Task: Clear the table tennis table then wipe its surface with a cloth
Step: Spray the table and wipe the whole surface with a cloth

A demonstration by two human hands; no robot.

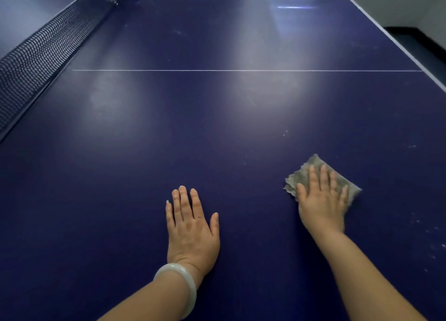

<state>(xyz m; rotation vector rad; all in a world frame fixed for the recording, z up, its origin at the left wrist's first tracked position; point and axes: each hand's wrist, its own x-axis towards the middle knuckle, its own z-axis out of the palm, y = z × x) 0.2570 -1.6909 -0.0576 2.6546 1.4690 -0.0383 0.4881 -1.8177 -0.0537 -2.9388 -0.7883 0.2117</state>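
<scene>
1. While pressed flat under the right hand [322,206], gray cloth [321,176] sitting on the blue surface [217,127], toward the near right side.
2. Right grip spread out, fingers straight and lying on top of the cloth, not pinching it.
3. Left hand [191,229] palm-down straight on the bare surface, well apart from the cloth, grip spread too and holding nothing.
4. Pale bangle [179,288] round the left wrist.
5. Black net [48,48] running off along the far left, white centre line [241,70] crossing further out.
6. Few pale specks near the right edge.
</scene>
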